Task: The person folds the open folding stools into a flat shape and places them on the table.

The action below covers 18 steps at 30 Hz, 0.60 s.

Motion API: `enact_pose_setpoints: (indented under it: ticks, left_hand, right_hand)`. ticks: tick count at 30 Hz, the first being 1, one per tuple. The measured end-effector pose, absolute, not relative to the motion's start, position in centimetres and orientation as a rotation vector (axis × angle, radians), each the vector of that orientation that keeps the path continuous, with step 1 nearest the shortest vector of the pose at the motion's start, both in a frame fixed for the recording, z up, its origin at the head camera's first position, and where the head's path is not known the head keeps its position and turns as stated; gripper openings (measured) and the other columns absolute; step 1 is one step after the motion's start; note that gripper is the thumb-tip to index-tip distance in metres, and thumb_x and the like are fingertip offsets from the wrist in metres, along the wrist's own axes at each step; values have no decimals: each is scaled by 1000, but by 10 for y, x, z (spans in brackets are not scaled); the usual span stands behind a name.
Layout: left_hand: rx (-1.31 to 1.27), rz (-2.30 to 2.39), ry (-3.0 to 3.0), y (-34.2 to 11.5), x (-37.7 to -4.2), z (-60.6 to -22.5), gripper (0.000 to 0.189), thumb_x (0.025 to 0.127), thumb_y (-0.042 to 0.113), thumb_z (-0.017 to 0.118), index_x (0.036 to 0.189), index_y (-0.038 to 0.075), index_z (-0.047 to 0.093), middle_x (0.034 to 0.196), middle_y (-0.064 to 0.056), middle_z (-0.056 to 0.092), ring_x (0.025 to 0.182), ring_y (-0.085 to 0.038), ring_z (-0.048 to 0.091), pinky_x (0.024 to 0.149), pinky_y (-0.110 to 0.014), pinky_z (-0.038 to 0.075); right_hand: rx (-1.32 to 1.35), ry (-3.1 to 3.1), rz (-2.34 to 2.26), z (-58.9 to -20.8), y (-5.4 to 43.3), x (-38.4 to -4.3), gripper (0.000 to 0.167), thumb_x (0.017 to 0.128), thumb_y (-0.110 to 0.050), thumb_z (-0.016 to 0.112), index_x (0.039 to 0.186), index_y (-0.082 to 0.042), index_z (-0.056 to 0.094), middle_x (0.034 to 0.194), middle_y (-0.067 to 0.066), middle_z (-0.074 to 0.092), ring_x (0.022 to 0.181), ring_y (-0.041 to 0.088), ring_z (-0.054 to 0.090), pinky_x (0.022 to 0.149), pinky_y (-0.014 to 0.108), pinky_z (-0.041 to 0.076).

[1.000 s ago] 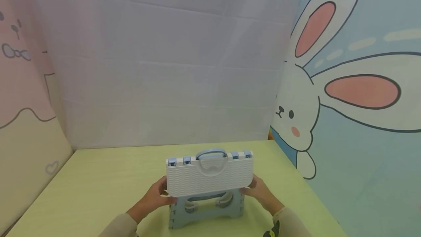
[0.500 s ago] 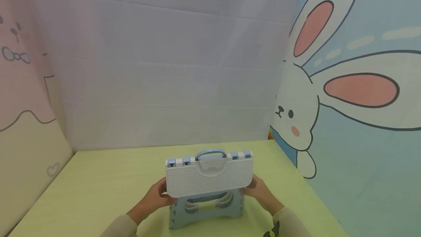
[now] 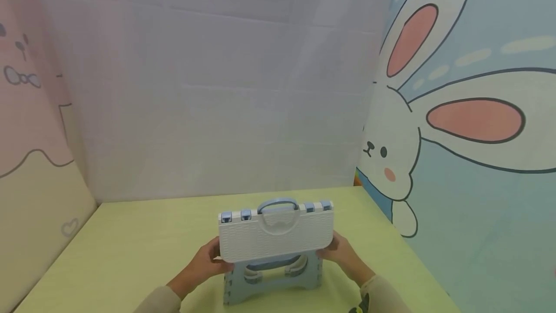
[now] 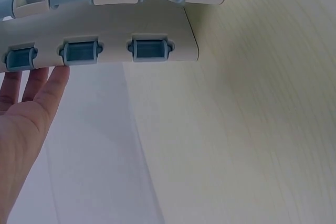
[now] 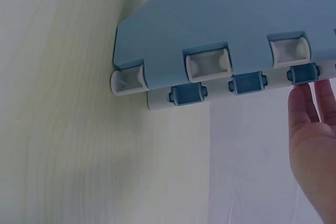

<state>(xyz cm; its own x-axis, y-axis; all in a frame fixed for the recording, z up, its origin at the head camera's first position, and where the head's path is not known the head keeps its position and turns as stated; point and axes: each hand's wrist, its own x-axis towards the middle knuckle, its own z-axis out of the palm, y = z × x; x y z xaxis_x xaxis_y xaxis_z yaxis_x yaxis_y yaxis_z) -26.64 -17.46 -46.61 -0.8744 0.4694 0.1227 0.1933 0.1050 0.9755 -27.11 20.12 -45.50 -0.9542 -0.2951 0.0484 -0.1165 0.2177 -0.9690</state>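
A folding step stool (image 3: 276, 240) stands on the table in the head view, its white woven-textured top hanging tilted over light blue legs. A blue carry handle (image 3: 278, 202) rises from its upper edge. At the left end my left hand (image 3: 204, 267) grips the stool, thumb in front and fingers behind. My right hand (image 3: 343, 254) grips the opposite end in the same manner. Blue and white hinges (image 4: 81, 52) line the stool's side in the left wrist view, with fingertips right at them. The right wrist view shows the blue leg panel (image 5: 236, 19) above my right fingers (image 5: 298, 106).
The pale yellow-green tabletop (image 3: 143, 235) spreads around the stool. Behind it hangs a white sheet (image 3: 226, 110). A wall with a rabbit drawing (image 3: 395, 158) borders the right side, and a pink and cream wall (image 3: 34, 206) the left.
The head view has shifted very slightly. Both hands keep their hold on the stool, which stays in the same place and pose.
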Motion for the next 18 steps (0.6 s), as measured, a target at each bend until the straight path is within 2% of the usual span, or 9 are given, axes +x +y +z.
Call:
enact_pose_setpoints:
  ticks: [10,18]
  left_hand:
    - [676,1844,2160,-174,-268,-465,69,86,9,70,139,-12,31,128,-28,51,109,-31,55,88,-42,51]
    - [665,1844,2163,-174,-267,-465,69,84,8,71,138,-12,32,126,-25,53,105,-27,56,86,-38,51]
  right_hand:
    - [-456,2327,-1856,-457,202,-271,69,85,-9,68,138,14,31,133,29,48,118,37,51,94,46,46]
    - [-443,2336,-1860,-458,201,-271,70,84,-10,69,138,15,32,132,29,48,117,38,51,93,46,47]
